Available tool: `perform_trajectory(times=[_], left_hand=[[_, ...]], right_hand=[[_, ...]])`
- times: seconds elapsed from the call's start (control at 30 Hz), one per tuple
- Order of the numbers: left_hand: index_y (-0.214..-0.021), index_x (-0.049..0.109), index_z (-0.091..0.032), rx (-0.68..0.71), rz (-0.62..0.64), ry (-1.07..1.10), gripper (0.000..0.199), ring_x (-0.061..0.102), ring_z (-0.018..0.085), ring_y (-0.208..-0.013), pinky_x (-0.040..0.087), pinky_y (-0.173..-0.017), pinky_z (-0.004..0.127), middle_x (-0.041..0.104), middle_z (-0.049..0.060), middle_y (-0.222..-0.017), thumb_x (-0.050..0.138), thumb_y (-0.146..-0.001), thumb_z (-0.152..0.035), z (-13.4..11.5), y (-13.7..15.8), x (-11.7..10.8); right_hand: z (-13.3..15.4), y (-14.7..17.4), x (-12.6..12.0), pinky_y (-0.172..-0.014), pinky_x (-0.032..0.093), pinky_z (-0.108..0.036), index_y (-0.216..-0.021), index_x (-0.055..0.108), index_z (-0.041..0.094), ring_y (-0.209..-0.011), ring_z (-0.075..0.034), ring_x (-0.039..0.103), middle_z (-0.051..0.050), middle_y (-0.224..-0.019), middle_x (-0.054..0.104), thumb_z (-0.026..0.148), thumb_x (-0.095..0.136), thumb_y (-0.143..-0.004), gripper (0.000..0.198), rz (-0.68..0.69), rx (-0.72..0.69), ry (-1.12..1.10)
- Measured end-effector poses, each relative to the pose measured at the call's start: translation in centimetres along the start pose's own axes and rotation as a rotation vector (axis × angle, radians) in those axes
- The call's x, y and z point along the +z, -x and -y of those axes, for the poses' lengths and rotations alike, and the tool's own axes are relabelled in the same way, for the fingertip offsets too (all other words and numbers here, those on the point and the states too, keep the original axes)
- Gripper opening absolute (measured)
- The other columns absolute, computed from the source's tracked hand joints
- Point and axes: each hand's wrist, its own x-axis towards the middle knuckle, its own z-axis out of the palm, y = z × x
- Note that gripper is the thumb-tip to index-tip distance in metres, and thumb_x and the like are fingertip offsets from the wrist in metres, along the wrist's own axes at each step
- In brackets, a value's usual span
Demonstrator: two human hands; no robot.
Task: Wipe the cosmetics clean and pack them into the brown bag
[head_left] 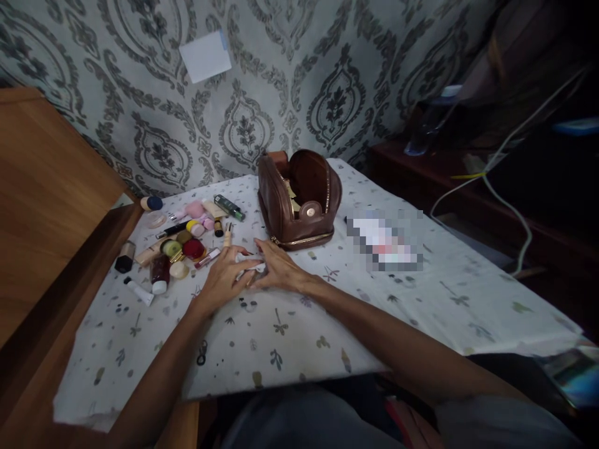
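Observation:
My left hand (pixel 223 277) and my right hand (pixel 279 268) meet over the cloth-covered table, just in front of the brown makeup bag (pixel 299 234). Between their curled fingers is a small white item (pixel 255 262), mostly covered, so its kind cannot be made out. The bag stands upright with its zipped top gaping, and something yellowish shows inside. A slim beige tube (pixel 228 236) with a dark tip lies just beyond my left hand. Left of that hand, a lip gloss tube (pixel 208 258) lies beside a round red container (pixel 193 249).
Several cosmetics spread over the table's left side, among them a dark red bottle with a white cap (pixel 160 274), a white tube (pixel 140 292) and a green bottle (pixel 229 207). A pixelated object (pixel 384 242) lies right of the bag. A wooden panel (pixel 51 212) borders the left.

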Motion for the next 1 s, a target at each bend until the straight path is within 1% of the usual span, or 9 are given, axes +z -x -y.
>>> perform_trajectory(times=[0.2,0.37,0.47,0.53,0.63,0.73,0.87,0.93,1.0], left_hand=[[-0.106,0.076,-0.025,0.009,0.023,0.17,0.029,0.051,0.025,-0.116,0.041,-0.102,0.043,0.059,0.009,-0.121,0.054,-0.095,-0.041,0.7,0.2,-0.6],[-0.088,0.079,-0.024,-0.081,0.037,0.351,0.024,0.054,0.025,-0.115,0.038,-0.105,0.042,0.061,0.008,-0.118,0.061,-0.091,-0.04,1.3,0.4,-0.7],[-0.078,0.075,-0.021,-0.184,-0.029,0.43,0.023,0.058,0.024,-0.105,0.042,-0.099,0.039,0.062,0.007,-0.106,0.064,-0.087,-0.039,1.7,0.6,-0.4],[-0.078,0.072,-0.019,-0.223,-0.104,0.451,0.021,0.059,0.022,-0.096,0.045,-0.092,0.037,0.063,0.006,-0.097,0.065,-0.087,-0.037,1.9,0.5,-0.1],[-0.081,0.068,-0.019,-0.236,-0.185,0.431,0.018,0.06,0.02,-0.089,0.045,-0.085,0.033,0.062,0.004,-0.088,0.062,-0.088,-0.034,1.9,0.2,0.4],[-0.081,0.065,-0.018,-0.273,-0.241,0.35,0.017,0.06,0.02,-0.085,0.044,-0.081,0.032,0.062,0.003,-0.083,0.059,-0.089,-0.031,2.1,-0.5,0.9],[-0.091,0.066,-0.019,-0.349,-0.33,0.261,0.013,0.063,0.021,-0.088,0.046,-0.083,0.032,0.067,0.004,-0.09,0.055,-0.088,-0.025,2.7,-1.1,1.6],[-0.097,0.068,-0.019,-0.376,-0.338,0.242,0.018,0.064,0.021,-0.091,0.047,-0.084,0.032,0.069,0.004,-0.094,0.053,-0.088,-0.023,3.1,-1.2,1.8],[-0.094,0.069,-0.019,-0.396,-0.322,0.222,0.019,0.065,0.021,-0.09,0.047,-0.083,0.031,0.071,0.005,-0.093,0.051,-0.088,-0.023,3.5,-1.1,1.8]], right_hand=[[0.0,-0.1,0.2,-0.106,0.04,-0.052,-0.15,0.03,0.012,-0.129,-0.038,0.047,-0.021,-0.136,0.05,0.054,0.086,-0.056,0.117,0.008,-0.005,0.026],[0.2,0.0,0.0,-0.107,0.038,-0.052,-0.15,0.029,0.013,-0.13,-0.037,0.046,-0.022,-0.139,0.05,0.054,0.085,-0.059,0.115,0.039,-0.017,0.036],[0.6,0.2,-0.2,-0.106,0.038,-0.051,-0.148,0.033,0.012,-0.13,-0.036,0.046,-0.022,-0.138,0.051,0.054,0.082,-0.064,0.107,0.047,-0.02,0.043],[1.0,0.3,-0.4,-0.104,0.039,-0.048,-0.143,0.041,0.008,-0.124,-0.034,0.049,-0.022,-0.132,0.055,0.053,0.081,-0.067,0.097,0.043,-0.037,0.064],[1.6,0.4,-0.5,-0.099,0.043,-0.045,-0.133,0.053,0.01,-0.111,-0.031,0.055,-0.017,-0.117,0.062,0.052,0.08,-0.069,0.081,0.034,-0.083,0.113],[1.9,0.4,-0.5,-0.095,0.045,-0.045,-0.126,0.057,0.013,-0.105,-0.03,0.056,-0.014,-0.111,0.064,0.052,0.08,-0.071,0.072,0.022,-0.107,0.152],[1.8,0.4,-0.4,-0.094,0.045,-0.044,-0.128,0.055,0.012,-0.107,-0.03,0.056,-0.015,-0.114,0.064,0.049,0.081,-0.071,0.073,0.022,-0.111,0.151],[1.8,0.4,-0.4,-0.095,0.045,-0.044,-0.129,0.055,0.012,-0.107,-0.029,0.056,-0.015,-0.116,0.064,0.049,0.08,-0.072,0.073,0.019,-0.111,0.155],[1.9,0.4,-0.4,-0.096,0.045,-0.044,-0.129,0.055,0.012,-0.108,-0.029,0.056,-0.015,-0.116,0.064,0.05,0.08,-0.072,0.073,0.02,-0.108,0.16]])
